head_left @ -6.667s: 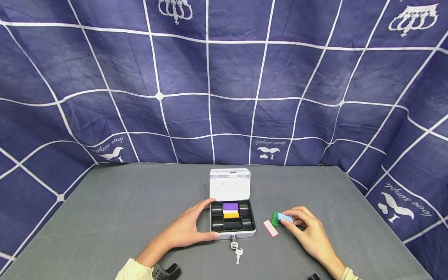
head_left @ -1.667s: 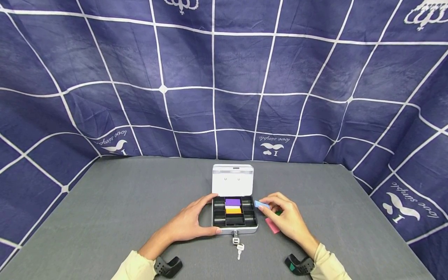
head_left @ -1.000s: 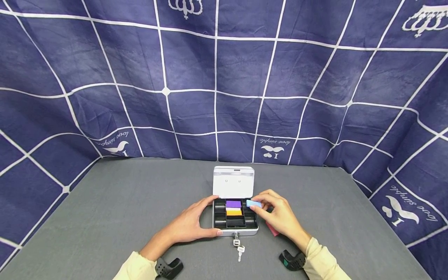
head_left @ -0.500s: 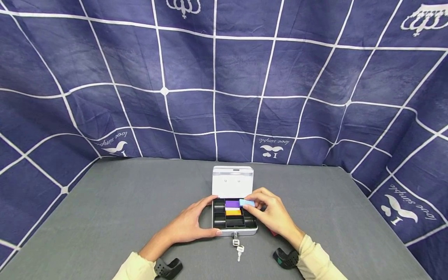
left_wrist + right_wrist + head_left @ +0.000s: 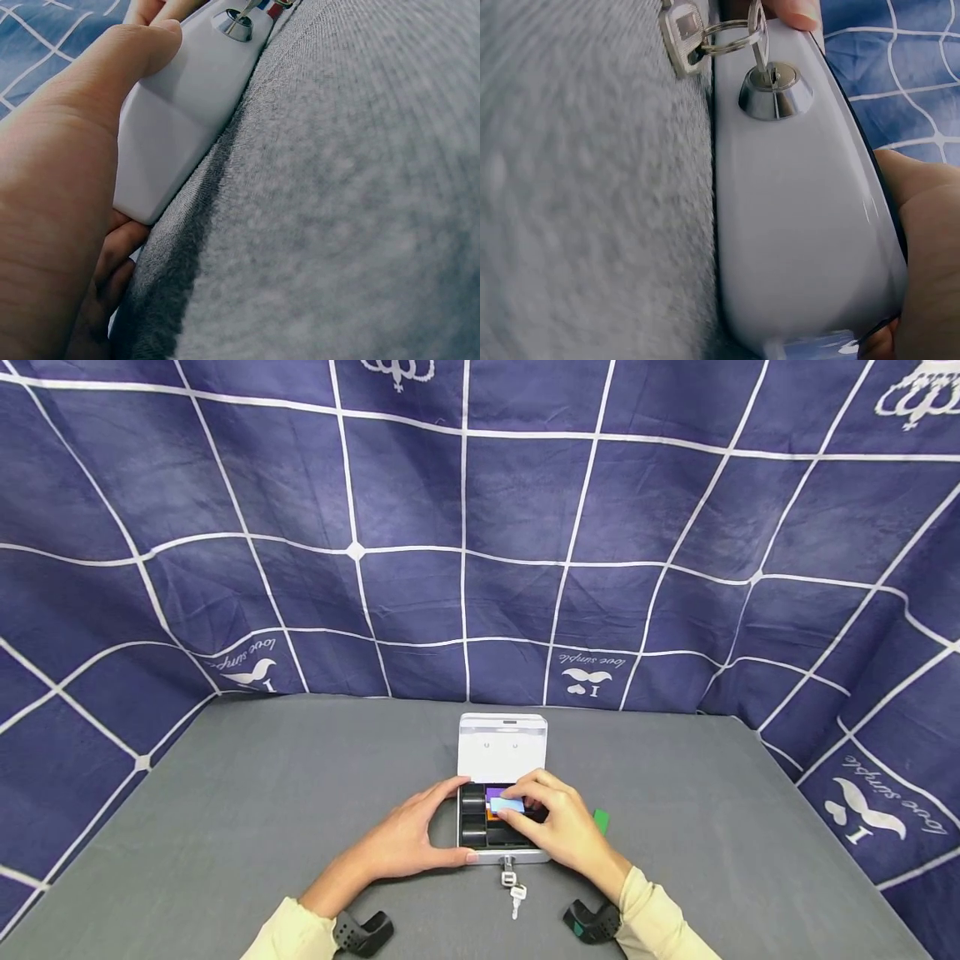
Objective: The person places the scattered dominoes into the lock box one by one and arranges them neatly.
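Note:
A white cash box [image 5: 504, 857] stands on the grey table with its lid [image 5: 502, 747] raised. My left hand [image 5: 408, 835] grips its left side, thumb on the front wall and fingers at the back corner; in the left wrist view, the thumb lies along the white front. My right hand [image 5: 558, 818] pinches a light blue block [image 5: 507, 805] between thumb and fingertips over the middle of the black tray [image 5: 473, 833]. Below that block, a purple block [image 5: 495, 792] and an orange block [image 5: 491, 816] are partly covered. The tray's right compartments are hidden by my right hand.
A key sits in the front lock [image 5: 776, 94], with a second key [image 5: 517, 893] hanging from its ring. Right of the box, a green block [image 5: 601, 820] shows behind my right hand. A blue gridded cloth [image 5: 405, 610] hangs behind the table.
My right hand has carried the light blue block from the table on the right, leftward over the box's tray. The pink block is now hidden. My left hand keeps its hold on the box.

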Demonstrator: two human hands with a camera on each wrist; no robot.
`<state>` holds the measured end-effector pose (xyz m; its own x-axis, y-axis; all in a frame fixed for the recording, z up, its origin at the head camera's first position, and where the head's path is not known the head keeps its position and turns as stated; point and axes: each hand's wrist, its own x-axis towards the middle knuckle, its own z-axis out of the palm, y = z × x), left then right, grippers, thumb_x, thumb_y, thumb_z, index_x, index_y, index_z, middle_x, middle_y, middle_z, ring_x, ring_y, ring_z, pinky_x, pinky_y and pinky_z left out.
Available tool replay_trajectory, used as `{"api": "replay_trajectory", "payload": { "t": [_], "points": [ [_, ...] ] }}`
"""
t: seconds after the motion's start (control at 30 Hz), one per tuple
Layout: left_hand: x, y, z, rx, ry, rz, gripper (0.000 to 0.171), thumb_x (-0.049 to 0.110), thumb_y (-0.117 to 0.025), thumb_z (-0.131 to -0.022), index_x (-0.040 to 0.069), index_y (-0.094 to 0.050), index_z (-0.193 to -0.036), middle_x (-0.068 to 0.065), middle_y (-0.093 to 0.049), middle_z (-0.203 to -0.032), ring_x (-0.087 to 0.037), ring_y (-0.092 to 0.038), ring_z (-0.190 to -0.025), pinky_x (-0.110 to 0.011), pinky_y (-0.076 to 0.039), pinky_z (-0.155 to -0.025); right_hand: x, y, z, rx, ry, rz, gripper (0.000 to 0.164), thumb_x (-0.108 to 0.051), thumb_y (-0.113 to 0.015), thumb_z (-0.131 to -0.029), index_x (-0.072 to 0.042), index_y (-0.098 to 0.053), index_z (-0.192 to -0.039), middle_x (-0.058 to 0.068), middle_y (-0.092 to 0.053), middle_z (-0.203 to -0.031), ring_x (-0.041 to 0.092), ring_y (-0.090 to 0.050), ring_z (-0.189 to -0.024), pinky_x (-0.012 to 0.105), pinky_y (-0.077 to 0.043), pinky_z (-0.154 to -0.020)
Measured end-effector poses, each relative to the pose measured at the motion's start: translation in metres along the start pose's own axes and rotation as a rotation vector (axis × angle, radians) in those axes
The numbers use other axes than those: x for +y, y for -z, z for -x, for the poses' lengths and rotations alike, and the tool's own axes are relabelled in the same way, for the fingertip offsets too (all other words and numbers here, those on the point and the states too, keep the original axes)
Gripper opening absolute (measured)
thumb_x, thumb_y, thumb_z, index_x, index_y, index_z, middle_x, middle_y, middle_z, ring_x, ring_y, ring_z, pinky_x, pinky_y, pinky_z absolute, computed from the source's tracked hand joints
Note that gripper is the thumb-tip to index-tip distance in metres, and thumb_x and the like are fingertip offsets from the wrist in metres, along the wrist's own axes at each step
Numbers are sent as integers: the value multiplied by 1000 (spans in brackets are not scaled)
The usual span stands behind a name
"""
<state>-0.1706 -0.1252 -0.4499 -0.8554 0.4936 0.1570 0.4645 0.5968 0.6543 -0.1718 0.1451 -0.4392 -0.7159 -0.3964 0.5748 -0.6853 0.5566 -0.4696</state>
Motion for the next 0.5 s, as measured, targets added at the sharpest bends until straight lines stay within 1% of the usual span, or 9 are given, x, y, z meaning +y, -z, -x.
{"api": "replay_trajectory", "payload": {
  "t": [0.1,0.23,0.5],
  "points": [
    [0,0,-1,-2,-3,-5,98,68,-80,-76,31,-39,-157,-3,-54,-151,-32,-54,-135,-57,-45,-106,1,-2,3,14,-13,-5,21,-21,-86,-84,-22,-78,-103,-13,-65,-96,1,-57,-79,19,-50,-70],
    [1,1,-1,0,-1,-6,98,68,-80,-76,32,-39,-156,-2,-54,-151,-31,-54,-135,-57,-45,-107,3,-3,4,26,-10,9,21,-21,-86,-85,-24,-78,-103,-13,-66,-97,1,-57,-81,20,-50,-71],
    [1,0,0,1,-2,-11,97,68,-80,-76,31,-40,-156,-2,-55,-150,-31,-54,-135,-57,-45,-107,4,-5,5,26,-6,29,20,-21,-85,-85,-24,-78,-103,-15,-66,-97,1,-57,-83,20,-50,-72]
  ]
}}
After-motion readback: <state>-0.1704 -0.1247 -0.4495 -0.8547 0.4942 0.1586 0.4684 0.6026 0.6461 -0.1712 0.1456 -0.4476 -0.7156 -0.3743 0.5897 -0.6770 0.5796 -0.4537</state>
